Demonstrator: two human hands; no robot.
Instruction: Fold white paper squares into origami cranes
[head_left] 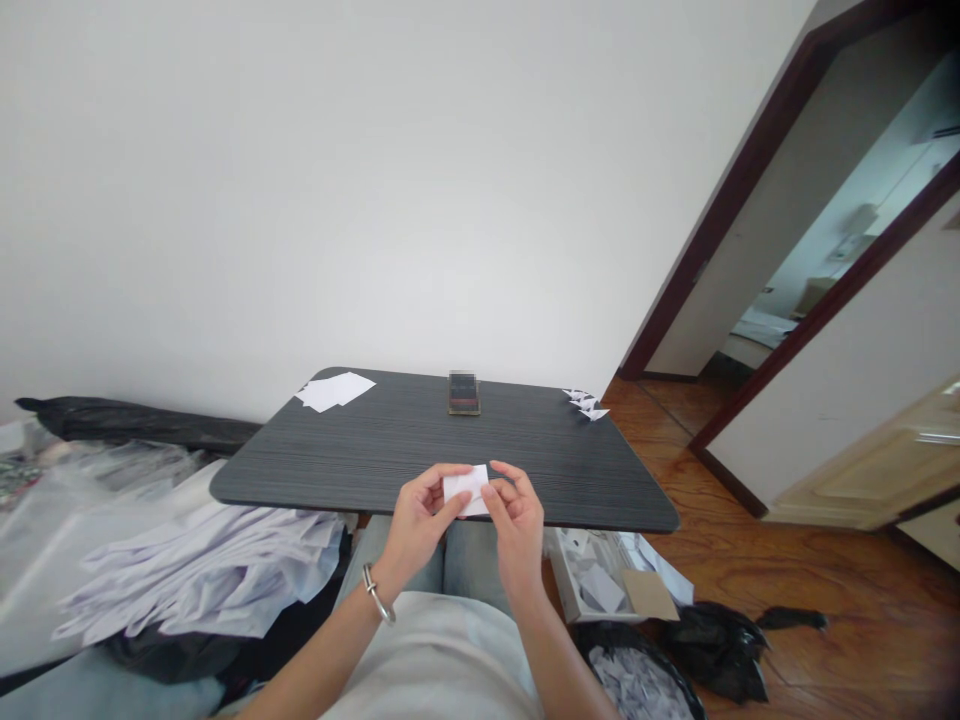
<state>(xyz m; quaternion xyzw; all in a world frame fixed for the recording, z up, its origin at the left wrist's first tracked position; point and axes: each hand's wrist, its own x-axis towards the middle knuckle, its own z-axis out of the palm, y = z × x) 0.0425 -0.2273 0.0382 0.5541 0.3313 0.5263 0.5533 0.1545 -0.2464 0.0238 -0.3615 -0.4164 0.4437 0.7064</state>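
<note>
You are gripping a white paper square between your left hand and right hand at the tabletop's near edge, with one dark box and a few folded paper pieces sitting beyond, and a white carton and black bin bag holding paper scraps below.

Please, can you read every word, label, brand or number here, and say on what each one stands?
Nothing can be read: the white paper between the left hand and right hand shows no print, and any marks on the small dark box near the far edge of the table are too small and blurred to read.
</note>
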